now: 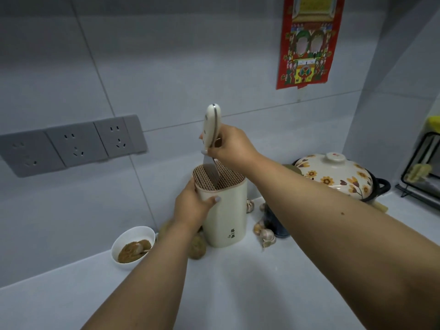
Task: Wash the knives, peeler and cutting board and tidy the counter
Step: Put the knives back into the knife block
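A cream knife holder (226, 215) with a wavy slotted insert stands on the white counter (238, 282) against the tiled wall. My left hand (192, 208) grips its left side near the rim. My right hand (228, 146) holds a knife (212, 125) by its cream handle, upright above the holder. The blade's lower part is inside the insert, so its tip is hidden. No peeler or cutting board is in view.
A white bowl (119, 242) with brown paste sits left of the holder. Garlic bulbs (267, 235) and a dark jar (273, 220) lie to its right, potatoes (196, 248) at its left base. A flowered lidded pot (333, 175), black rack (421, 177) and wall sockets (73, 144) surround.
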Available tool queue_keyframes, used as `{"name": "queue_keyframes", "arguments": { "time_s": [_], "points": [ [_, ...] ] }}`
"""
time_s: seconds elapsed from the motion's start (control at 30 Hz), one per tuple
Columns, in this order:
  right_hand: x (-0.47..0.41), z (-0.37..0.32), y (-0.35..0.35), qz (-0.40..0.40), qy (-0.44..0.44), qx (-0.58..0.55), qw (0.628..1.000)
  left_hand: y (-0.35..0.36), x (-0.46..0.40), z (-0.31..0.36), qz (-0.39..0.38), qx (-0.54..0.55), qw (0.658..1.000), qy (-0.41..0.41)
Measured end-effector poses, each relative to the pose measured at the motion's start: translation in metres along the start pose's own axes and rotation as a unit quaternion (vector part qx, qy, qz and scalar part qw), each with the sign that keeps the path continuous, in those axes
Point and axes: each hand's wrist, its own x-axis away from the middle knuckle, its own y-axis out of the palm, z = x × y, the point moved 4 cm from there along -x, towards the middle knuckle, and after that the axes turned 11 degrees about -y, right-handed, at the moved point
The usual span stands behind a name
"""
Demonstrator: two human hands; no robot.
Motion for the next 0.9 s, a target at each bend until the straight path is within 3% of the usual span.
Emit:
{"name": "queue_keyframes", "arguments": {
  "time_s": [0.2,0.9],
  "points": [
    [-0.023,-0.006,-0.008,-0.094,0.001,0.053,0.994,-0.001,-0.003,-0.006,0.015,-0.014,1.0,0.014],
    [-0.018,0.072,0.047,-0.098,0.068,0.016,0.993,0.003,-0.006,-0.012,0.025,-0.046,0.998,0.032]
  ]
}}
